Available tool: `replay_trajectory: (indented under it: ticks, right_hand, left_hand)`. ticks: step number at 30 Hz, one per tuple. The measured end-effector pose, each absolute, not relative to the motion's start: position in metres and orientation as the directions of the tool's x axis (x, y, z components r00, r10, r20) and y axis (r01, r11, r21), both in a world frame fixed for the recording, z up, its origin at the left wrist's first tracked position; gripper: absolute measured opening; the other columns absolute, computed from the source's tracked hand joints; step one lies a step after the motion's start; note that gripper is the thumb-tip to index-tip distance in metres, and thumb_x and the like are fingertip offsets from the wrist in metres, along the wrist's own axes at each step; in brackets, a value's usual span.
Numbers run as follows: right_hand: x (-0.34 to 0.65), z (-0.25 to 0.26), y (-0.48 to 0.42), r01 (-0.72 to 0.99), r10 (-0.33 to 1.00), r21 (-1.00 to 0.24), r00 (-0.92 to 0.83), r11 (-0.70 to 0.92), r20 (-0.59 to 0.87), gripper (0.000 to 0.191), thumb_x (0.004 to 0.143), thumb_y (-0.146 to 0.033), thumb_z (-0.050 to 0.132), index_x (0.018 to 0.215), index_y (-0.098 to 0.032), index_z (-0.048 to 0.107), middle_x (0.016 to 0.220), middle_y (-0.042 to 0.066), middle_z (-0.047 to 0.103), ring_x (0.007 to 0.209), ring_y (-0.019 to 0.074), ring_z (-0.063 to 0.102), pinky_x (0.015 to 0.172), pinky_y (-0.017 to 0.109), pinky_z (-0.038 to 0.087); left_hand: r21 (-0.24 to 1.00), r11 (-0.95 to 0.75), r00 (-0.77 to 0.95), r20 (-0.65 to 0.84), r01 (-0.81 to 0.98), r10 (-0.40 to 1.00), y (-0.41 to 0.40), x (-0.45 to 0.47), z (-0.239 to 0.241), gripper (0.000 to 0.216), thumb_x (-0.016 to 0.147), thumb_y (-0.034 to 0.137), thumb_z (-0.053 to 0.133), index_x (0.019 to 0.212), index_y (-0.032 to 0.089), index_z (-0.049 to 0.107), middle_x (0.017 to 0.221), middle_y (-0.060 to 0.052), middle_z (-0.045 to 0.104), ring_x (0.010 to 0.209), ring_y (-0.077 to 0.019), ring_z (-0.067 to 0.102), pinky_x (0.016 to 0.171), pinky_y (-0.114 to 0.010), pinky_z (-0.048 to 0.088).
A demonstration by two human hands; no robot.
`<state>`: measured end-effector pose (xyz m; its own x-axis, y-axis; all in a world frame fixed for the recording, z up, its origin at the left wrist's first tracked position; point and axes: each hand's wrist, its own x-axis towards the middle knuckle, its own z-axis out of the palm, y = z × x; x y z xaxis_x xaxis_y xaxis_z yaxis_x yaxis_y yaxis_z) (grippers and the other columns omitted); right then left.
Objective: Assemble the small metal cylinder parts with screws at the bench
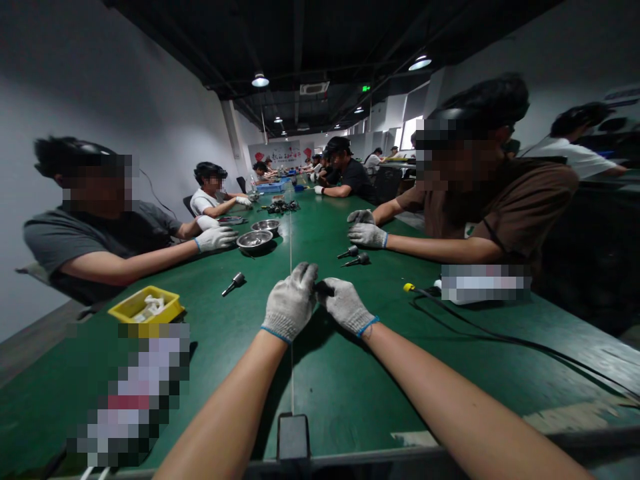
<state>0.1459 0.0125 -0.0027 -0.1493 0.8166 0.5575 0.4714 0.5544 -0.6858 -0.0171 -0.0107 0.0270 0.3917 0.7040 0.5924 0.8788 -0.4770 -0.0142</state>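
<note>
My left hand (pixel 291 303) and my right hand (pixel 345 305), both in whitish knit gloves with blue cuffs, meet over the middle of the green table (pixel 340 400). The fingers of both are bent and pressed together, their tips almost touching. Dark patches show at the right fingertips; whether a small thing is pinched there I cannot make out. Ahead and to the right lie two dark metal socket-like pieces with thin shanks, a nearer one (pixel 357 259) and a farther one (pixel 348 252). A similar socket-like piece (pixel 233 285) rests left of my left hand.
Two metal bowls (pixel 255 251) stand ahead left, by a co-worker's gloved hand (pixel 216 239). A yellow bin (pixel 173 309) holds white items. Nearby is a long blurred-out object (pixel 145 387). At right are a co-worker's gloved hands (pixel 367 235) and a black cable (pixel 480 339) with a yellow end.
</note>
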Motion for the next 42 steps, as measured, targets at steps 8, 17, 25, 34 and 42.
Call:
replay_trajectory:
  ticks: [8,17,25,34,42]
  right_hand:
    - [0.145,-0.003,0.013,0.408,0.836,-0.736,-0.167,0.541,0.522,0.015,0.08,-0.015,0.067,0.084,-0.018,0.08,0.086,0.006,0.08,0.076,0.0199,0.071,0.073,0.028,0.054]
    - [0.147,-0.005,0.018,0.336,0.851,-0.785,-0.133,0.521,0.507,0.02,0.083,-0.02,0.064,0.091,-0.014,0.08,0.087,0.007,0.081,0.079,0.0222,0.073,0.073,0.03,0.057]
    - [0.148,-0.005,0.018,0.359,0.84,-0.766,-0.121,0.534,0.529,0.016,0.083,-0.02,0.067,0.092,-0.016,0.079,0.094,0.007,0.082,0.086,0.0234,0.074,0.082,0.034,0.058]
    - [0.146,0.002,0.01,0.559,0.775,-0.649,0.018,0.516,0.632,0.014,0.087,-0.03,0.071,0.095,-0.021,0.079,0.096,0.008,0.079,0.09,0.0219,0.072,0.088,0.032,0.056]
    - [0.191,-0.008,0.052,0.594,0.687,-0.803,0.599,-0.037,0.412,0.035,0.092,-0.025,0.048,0.119,-0.016,0.068,0.103,0.012,0.074,0.097,0.0268,0.07,0.088,0.038,0.055]
  left_hand:
    - [0.076,-0.473,0.352,0.569,0.878,0.743,-0.012,-0.018,0.029,0.066,0.089,0.019,0.066,0.152,0.023,0.043,0.151,-0.015,0.055,0.13,-0.0282,0.063,0.104,-0.039,0.057]
    - [0.305,-0.648,0.367,0.625,0.698,0.689,-0.008,-0.016,0.015,0.086,0.077,0.016,0.073,0.156,0.02,0.038,0.154,-0.017,0.051,0.137,-0.0295,0.057,0.112,-0.043,0.052]
    - [0.797,-0.481,0.101,0.48,0.365,0.872,-0.003,-0.012,0.024,0.039,0.088,0.034,0.07,0.122,0.015,0.07,0.112,-0.01,0.079,0.103,-0.0232,0.074,0.098,-0.038,0.058]
    - [0.768,-0.371,-0.136,0.504,0.522,0.853,0.013,-0.042,0.027,0.033,0.095,0.039,0.061,0.117,0.016,0.066,0.106,-0.01,0.077,0.1,-0.0247,0.072,0.094,-0.039,0.055]
    - [0.272,0.32,-0.41,0.411,0.908,0.814,0.019,-0.083,0.035,0.029,0.098,0.037,0.054,0.109,0.015,0.07,0.116,-0.02,0.072,0.114,-0.0411,0.06,0.092,-0.053,0.046]
